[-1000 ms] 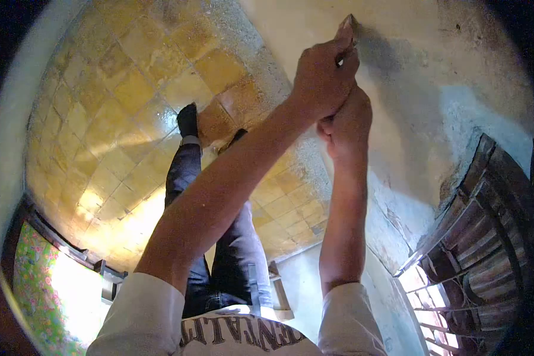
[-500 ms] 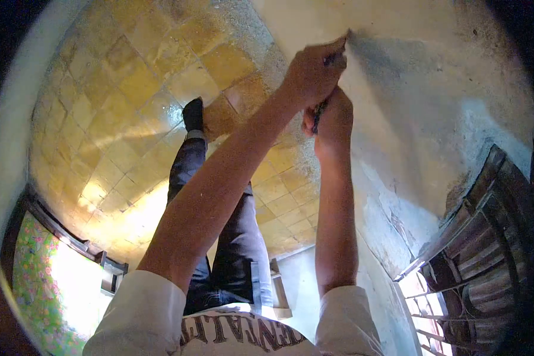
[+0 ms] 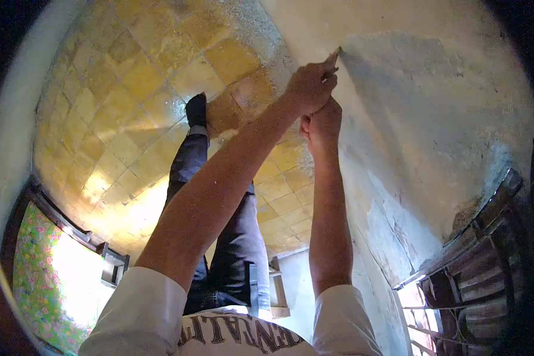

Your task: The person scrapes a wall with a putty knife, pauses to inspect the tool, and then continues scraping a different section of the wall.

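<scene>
Upper centre: left hand (image 3: 310,88) closed round a slim tool (image 3: 338,53), tip toward wall (image 3: 409,95); right hand (image 3: 326,121) closed beneath, presumably steadying, its contents hidden.

Slim object (image 3: 338,53) in left hand (image 3: 312,87): mostly covered by the grip; exposed tip too small to identify. Right hand (image 3: 325,123) partly hidden by the left, contents unreadable. Right leg (image 3: 237,261): foot lost behind left forearm (image 3: 219,178). Shirt (image 3: 237,335) cropped by bottom edge.
</scene>
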{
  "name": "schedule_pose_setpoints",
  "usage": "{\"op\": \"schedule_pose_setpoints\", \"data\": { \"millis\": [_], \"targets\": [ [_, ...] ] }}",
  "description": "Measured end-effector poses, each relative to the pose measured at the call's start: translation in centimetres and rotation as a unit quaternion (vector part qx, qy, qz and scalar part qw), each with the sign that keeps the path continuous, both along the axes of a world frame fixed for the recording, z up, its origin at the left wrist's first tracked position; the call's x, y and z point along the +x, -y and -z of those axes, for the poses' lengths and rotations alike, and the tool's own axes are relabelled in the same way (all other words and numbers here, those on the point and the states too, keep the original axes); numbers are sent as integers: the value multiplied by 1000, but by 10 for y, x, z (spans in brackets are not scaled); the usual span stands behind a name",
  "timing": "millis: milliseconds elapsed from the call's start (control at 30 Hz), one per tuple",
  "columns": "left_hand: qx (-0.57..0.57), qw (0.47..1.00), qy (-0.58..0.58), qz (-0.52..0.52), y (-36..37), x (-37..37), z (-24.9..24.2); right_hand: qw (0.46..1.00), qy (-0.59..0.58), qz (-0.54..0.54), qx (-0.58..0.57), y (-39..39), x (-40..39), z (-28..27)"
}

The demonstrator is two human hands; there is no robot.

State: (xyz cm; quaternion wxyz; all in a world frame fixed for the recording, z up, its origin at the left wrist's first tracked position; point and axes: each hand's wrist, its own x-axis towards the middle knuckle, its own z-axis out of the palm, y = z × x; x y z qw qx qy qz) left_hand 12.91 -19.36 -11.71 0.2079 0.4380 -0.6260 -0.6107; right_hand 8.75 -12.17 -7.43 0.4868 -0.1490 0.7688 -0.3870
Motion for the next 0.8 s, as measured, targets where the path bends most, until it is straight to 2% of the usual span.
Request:
{"op": "schedule_pose_setpoints", "data": {
  "millis": [33, 100, 133, 233, 267, 333, 400, 433, 467, 533, 667, 767, 800],
  "targets": [
    [-19, 1000, -8, -7, 0, 0, 2, 998, 37, 39, 28, 8, 2, -10],
    [32, 999, 32, -5, 14, -5, 9, 994, 65, 40, 73, 17, -4, -16],
    [57, 997, 50, -5, 23, -7, 7, 998, 46, 16, 42, 19, -5, -7],
    [102, 995, 11, 1, 33, 6, 4, 998, -17, -52, -13, 9, -5, 33],
    [83, 997, 11, 4, 28, 9, 2, 997, -44, -67, -11, -2, -8, 43],
    [36, 999, 6, 13, 17, 7, 4, 998, -30, -44, 19, 14, -5, 27],
    [39, 999, 0, -7, 28, -1, 24, 994, 55, 28, 86, 34, -9, -1],
    [41, 999, -3, -17, 34, -6, 36, 999, 0, -27, 36, 30, -14, 22],
    [-13, 998, 67, 9, 46, -5, 38, 995, -54, -84, -14, 26, -22, 64],
    [5, 1000, 12, -16, 35, 0, 44, 984, -108, -137, -45, 18, -21, 76],
    [27, 998, -45, -29, 18, -2, 27, 990, -88, -106, -42, 4, -30, 70],
    [83, 996, 33, 17, 44, -8, 40, 970, -141, -193, -50, 16, -42, 87],
    [106, 994, 10, -5, 46, -6, 40, 976, -114, -181, -28, 23, -39, 82]
  ]
}}
